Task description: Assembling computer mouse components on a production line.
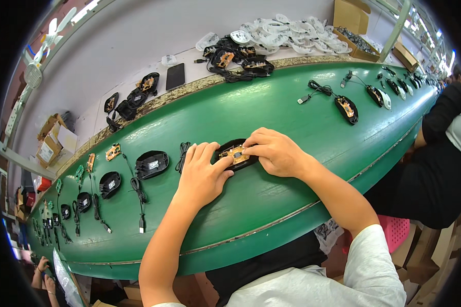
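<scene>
A black computer mouse base [250, 162] lies on the green belt in front of me, with an orange circuit board [237, 155] in it. My left hand [202, 174] grips the base's left side, its thumb on the board's edge. My right hand [279, 153] is closed at the right side, with fingertips pressed on the board. My fingers hide parts of the base and board. A coiled black cable [182, 153] lies just left of my left hand. Farther left rests another black mouse base [152, 164], and a loose orange board [113, 151] sits beyond it.
The green belt [271, 110] curves across the view. More mouse bases with cables lie along both sides, including one with a board [347, 109]. Translucent shells [287, 33] and a dark phone [175, 77] sit on the back ledge. A person [445, 133] sits at the right.
</scene>
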`<state>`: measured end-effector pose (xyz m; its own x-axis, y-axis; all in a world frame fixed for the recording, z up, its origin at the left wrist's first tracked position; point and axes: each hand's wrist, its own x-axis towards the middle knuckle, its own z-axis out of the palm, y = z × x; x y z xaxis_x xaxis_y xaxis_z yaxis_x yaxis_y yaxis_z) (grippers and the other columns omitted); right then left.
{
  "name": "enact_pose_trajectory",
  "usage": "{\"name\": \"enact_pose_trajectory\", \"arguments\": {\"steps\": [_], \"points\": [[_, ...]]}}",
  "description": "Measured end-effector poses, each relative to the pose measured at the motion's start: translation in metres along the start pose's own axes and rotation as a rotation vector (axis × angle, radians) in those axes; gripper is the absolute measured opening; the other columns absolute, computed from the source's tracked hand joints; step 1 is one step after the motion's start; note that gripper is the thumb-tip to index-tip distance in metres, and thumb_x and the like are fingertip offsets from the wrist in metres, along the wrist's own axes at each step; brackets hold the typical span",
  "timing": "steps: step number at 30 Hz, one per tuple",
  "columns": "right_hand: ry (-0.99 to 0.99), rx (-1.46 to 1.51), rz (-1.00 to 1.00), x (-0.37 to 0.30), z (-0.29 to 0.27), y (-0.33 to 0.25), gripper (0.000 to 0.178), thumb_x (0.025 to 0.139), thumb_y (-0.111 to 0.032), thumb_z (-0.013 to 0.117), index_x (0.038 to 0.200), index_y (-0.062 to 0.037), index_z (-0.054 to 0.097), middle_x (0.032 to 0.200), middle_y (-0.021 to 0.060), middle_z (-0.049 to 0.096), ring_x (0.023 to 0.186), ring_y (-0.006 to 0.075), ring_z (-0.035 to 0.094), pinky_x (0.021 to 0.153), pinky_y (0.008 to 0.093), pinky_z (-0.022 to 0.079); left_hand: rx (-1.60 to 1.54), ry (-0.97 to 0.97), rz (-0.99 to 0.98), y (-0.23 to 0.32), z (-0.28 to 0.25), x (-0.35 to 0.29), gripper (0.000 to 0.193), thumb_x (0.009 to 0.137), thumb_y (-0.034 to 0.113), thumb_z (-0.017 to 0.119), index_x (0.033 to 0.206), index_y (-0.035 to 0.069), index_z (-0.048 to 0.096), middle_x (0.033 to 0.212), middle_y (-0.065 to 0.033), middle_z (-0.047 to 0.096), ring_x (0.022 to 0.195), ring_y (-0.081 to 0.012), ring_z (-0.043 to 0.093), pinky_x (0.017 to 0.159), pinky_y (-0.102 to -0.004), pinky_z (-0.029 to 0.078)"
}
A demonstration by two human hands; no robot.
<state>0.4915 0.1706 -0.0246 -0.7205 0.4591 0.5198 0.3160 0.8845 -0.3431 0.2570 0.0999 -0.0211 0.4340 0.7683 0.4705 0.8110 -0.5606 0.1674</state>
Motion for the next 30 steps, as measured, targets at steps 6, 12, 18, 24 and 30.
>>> {"name": "enact_pose_trajectory", "arguments": {"steps": [6,12,18,24,30], "points": [[0.039,-0.135,0.013,0.0,0.003,0.008,0.028,0.072,0.001,0.061,0.095,-0.0126,0.069,0.109,0.005,0.062,0.094,0.0235,0.057,0.085,0.0325,0.05,0.054,-0.019,-0.028,0.005,0.003,0.008,0.028,0.078,0.021,0.072,0.105,0.016,0.065,0.123,-0.0103,0.053,0.112,-0.0303,0.049,0.104,-0.0487,0.036],[0.033,-0.227,0.036,0.001,-0.006,0.007,0.029,0.07,0.001,0.062,0.094,-0.0146,0.069,0.106,0.0038,0.06,0.094,0.0233,0.057,0.084,0.032,0.049,0.08,-0.042,-0.043,0.011,0.012,0.011,0.032,0.079,0.019,0.071,0.11,0.016,0.063,0.129,-0.0111,0.052,0.115,-0.0308,0.049,0.104,-0.0508,0.036],[0.073,-0.153,0.019,-0.007,-0.014,0.021,0.027,0.068,0.001,0.062,0.089,-0.014,0.07,0.103,0.0036,0.059,0.092,0.0233,0.057,0.083,0.0319,0.049,0.108,-0.067,-0.051,0.017,0.014,0.014,0.035,0.08,0.017,0.07,0.114,0.017,0.061,0.133,-0.0121,0.051,0.118,-0.0311,0.049,0.104,-0.0511,0.037],[0.033,-0.091,0.056,-0.006,-0.018,0.016,0.023,0.068,0.002,0.062,0.085,-0.0117,0.07,0.101,0.0037,0.06,0.091,0.0231,0.057,0.083,0.032,0.049,0.069,-0.061,-0.054,0.015,0.013,0.015,0.036,0.079,0.017,0.07,0.114,0.017,0.061,0.133,-0.0119,0.051,0.118,-0.0309,0.049,0.104,-0.0512,0.037],[0.017,-0.076,0.1,-0.005,-0.018,0.019,0.023,0.068,0.001,0.063,0.086,-0.0106,0.07,0.1,0.0038,0.06,0.093,0.0227,0.057,0.083,0.0319,0.05,0.062,-0.06,-0.066,0.015,0.014,0.018,0.037,0.078,0.017,0.071,0.114,0.017,0.061,0.134,-0.0116,0.051,0.119,-0.0307,0.049,0.105,-0.0516,0.036]]}}
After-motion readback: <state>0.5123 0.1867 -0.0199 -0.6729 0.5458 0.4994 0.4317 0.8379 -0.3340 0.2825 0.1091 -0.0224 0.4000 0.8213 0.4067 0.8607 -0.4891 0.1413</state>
